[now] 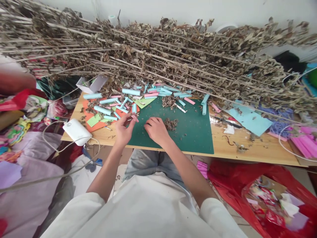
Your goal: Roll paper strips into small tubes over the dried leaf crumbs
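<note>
My left hand (pixel 123 130) pinches a small pink paper piece (pixel 134 118) between thumb and fingertips, above the left edge of the green mat (pixel 195 132). My right hand (pixel 156 130) is just to the right, low over the mat, its fingers bent together; whatever they hold, if anything, is hidden. Beside that hand lies a small heap of crumbled dried leaves (pixel 170 124). A second leaf heap (pixel 169 101) sits farther back, with a thin white stick (pixel 181 108) by it. Rolled blue paper tubes (pixel 131 92) and pink ones (pixel 189 100) are strewn behind both hands.
Long dried leafy stalks (pixel 153 49) span the back of the wooden table (pixel 267 152). A white power bank (pixel 77 131) with a cable lies at the left. A black pen (pixel 228 122) and blue paper (pixel 250 117) lie right. A red bag (pixel 230 185) holds scraps below.
</note>
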The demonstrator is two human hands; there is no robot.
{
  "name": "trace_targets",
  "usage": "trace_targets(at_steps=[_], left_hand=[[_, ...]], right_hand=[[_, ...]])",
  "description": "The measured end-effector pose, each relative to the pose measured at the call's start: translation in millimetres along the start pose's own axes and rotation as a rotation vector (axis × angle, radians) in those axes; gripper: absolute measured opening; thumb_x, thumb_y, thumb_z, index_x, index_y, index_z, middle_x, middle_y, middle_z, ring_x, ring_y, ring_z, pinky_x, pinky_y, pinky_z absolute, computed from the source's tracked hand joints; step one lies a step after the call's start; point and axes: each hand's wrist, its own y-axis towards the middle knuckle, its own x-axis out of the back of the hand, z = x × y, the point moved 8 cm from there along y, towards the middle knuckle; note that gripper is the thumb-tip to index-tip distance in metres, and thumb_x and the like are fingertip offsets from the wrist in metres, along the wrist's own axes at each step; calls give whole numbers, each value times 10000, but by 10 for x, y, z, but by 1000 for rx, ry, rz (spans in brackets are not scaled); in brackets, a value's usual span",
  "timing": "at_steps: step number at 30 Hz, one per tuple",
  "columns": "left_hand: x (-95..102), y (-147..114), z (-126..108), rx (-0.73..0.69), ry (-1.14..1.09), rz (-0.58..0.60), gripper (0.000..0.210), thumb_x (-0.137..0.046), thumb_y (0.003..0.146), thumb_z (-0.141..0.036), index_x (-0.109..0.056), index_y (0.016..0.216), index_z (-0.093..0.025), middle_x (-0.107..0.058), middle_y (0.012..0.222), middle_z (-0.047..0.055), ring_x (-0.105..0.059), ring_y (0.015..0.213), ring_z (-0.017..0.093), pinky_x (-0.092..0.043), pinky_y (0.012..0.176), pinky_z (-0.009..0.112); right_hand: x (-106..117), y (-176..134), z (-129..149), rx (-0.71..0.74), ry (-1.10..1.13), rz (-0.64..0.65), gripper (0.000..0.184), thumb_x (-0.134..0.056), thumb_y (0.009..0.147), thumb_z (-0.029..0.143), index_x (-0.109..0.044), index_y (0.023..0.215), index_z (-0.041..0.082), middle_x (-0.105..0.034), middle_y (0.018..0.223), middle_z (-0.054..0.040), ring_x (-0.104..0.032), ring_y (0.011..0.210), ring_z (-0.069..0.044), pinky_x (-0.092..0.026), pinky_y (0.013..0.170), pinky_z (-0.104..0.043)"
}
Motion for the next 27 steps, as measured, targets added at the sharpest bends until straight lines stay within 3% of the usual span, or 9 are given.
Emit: trace_targets(at_steps=[3,6,8,10,13,15,20,24,27], left_hand=[[-31,-75,68,35,-3,32,230,-652,878,-361,-653,986,-158,-714,859,60,-709,909,182,-572,893,323],[-123,-112,122,54,-12,55,237,-640,884,-371,-648,974,-152,-710,862,67,-705,941,192,-571,910,338],[-216,-109,137,50,-15,79,230,-631,890,-368,-650,965,-151,-707,875,70,-702,951,193,-570,917,341],[-316,-91,136,39,-18,113,224,-628,892,-359,-655,966,-149,-708,885,73,-699,957,193,-567,924,342],[-437,-63,134,41,-15,162,232,-625,895,-360,-660,973,-145,-707,880,76,-693,980,200,-561,937,350],[-484,-51,132,55,-9,174,245,-620,898,-372,-659,981,-145,-705,866,72,-689,997,206,-558,947,357],[-592,-47,96,61,-20,202,250,-640,885,-370,-672,1002,-152,-714,951,79,-702,937,196,-578,910,344],[-683,-37,87,41,-7,205,252,-633,891,-366,-688,1013,-152,-721,945,82,-707,943,204,-589,894,344],[-758,-5,91,24,4,202,260,-624,900,-363,-694,1027,-147,-723,943,86,-707,964,210,-589,897,340]], right_hand=[[61,-97,-251,-80,-6,-16,200,-525,941,160,-721,962,187,-704,1007,-101,-547,1070,-255,-414,907,-414],[337,-342,-502,-161,152,-171,201,-529,945,200,-730,935,212,-714,994,-80,-575,1058,-238,-443,904,-398],[552,-616,-653,-263,307,-358,194,-533,949,253,-724,967,227,-712,1054,-69,-602,1060,-214,-466,934,-379],[699,-1008,-834,-502,387,-617,234,-498,966,303,-708,1033,225,-693,1123,-84,-615,1085,-212,-469,976,-392],[654,-1583,-950,-886,419,-974,345,-406,991,381,-659,1133,196,-682,1147,-112,-627,1095,-225,-475,976,-421],[492,-1592,-929,-931,492,-1000,360,-431,975,407,-625,1187,191,-655,1228,-117,-597,1177,-227,-446,1033,-431],[268,-1060,-959,-895,673,-1011,377,-443,952,460,-646,1119,190,-651,1225,-114,-593,1185,-213,-436,1062,-412],[242,-754,-1144,-821,929,-925,403,-425,952,477,-663,1085,180,-700,1165,-107,-641,1134,-209,-486,1009,-397],[345,-775,-1320,-793,903,-841,375,-482,926,479,-690,1020,182,-733,1089,-92,-671,1075,-223,-515,956,-386]])
